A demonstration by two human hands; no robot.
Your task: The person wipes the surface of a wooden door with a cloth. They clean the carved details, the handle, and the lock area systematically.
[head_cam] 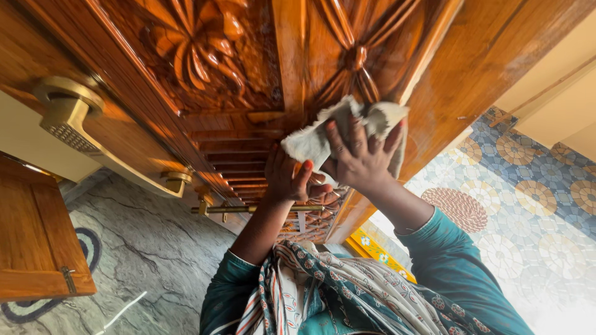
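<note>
While the patterned scarf (347, 291) hangs closest to the camera, the right hand (363, 162) is spread flat, pressing a pale cloth (316, 139) onto the carved wooden door (248, 74). Cloth lies above that grip, bunched crosswise, fingers open over it. Left hand (288, 177) is loosely curled just beside it, holding nothing I can make out. Further off: brass handle (68, 115), brass bolt (248, 209), marble floor (155, 248), patterned tile floor (534, 198).

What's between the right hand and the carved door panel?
A pale cloth, pressed flat by the right hand against the carved door, seen in the head view.
</note>
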